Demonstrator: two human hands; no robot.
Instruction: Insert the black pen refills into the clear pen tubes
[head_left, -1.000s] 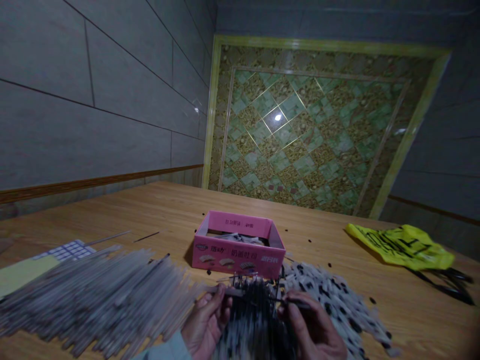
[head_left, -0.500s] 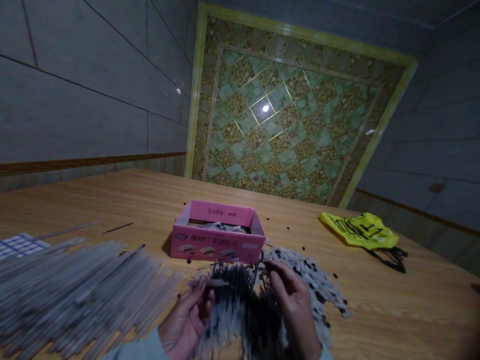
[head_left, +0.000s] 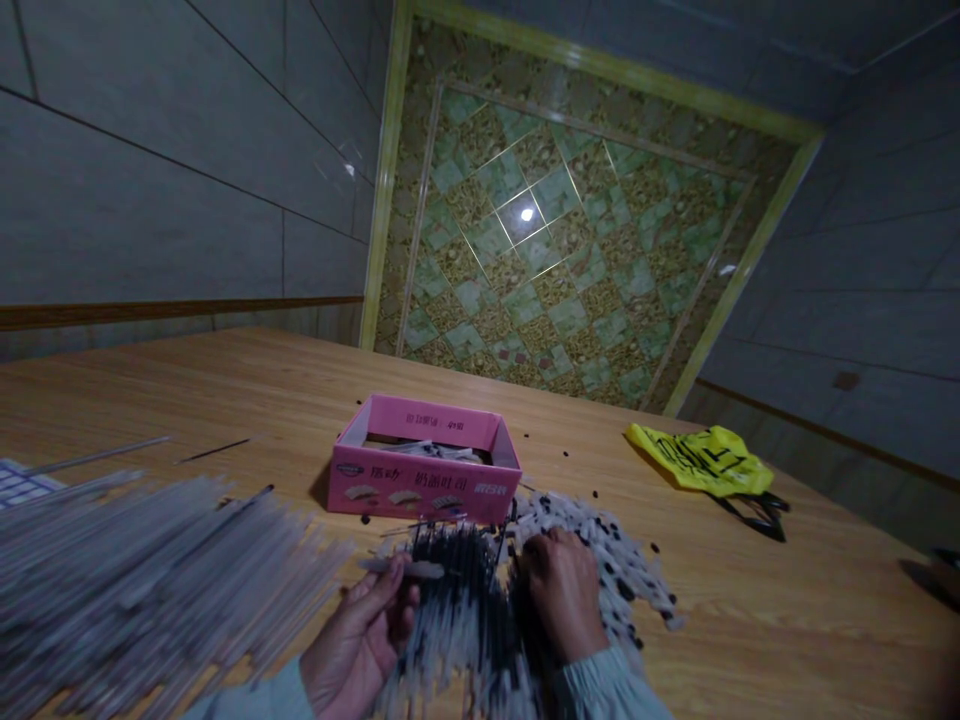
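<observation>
My left hand (head_left: 367, 618) pinches a short, thin, whitish translucent piece (head_left: 424, 569) between thumb and fingers, held level in front of the pink box. Below and beside it lies a heap of thin sticks (head_left: 457, 600) with black upper parts and pale lower parts. My right hand (head_left: 566, 590) reaches down at the right side of this heap, knuckles up and fingers curled; its fingertips and anything in them are hidden. Against that hand's right side spreads a pile of small whitish pieces (head_left: 619, 560) mixed with black bits.
Behind the heap stands an open pink cardboard box (head_left: 424, 490) with whitish pieces inside. Long translucent tubes (head_left: 150, 590) cover the table's left part, near a checked cloth (head_left: 26, 482). A yellow plastic bag (head_left: 701, 460) with black handles lies at right on the wooden table (head_left: 772, 620).
My right hand has turned knuckles up and lowered onto the dark heap, its fingers now hidden. The left hand keeps its pinch on the whitish piece. The whole view has shifted slightly.
</observation>
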